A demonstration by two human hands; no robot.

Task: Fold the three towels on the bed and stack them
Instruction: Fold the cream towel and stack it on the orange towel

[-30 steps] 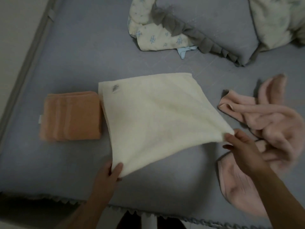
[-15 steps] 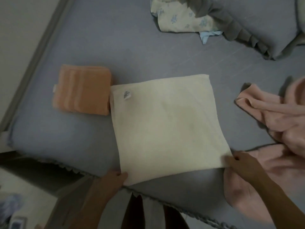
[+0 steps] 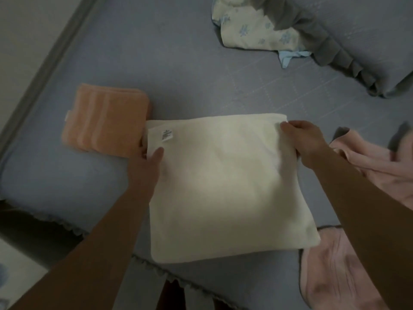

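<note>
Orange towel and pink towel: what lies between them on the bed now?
In the head view, the cream towel lies flat between the folded orange towel and the crumpled pink towel, with the left hand and right hand gripping its far corners.

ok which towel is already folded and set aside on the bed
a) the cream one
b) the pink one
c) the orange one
c, the orange towel lies as a compact folded block to the left, while the hands, left and right, grip the far corners of the cream towel, and the pink towel lies crumpled on the right.
</note>
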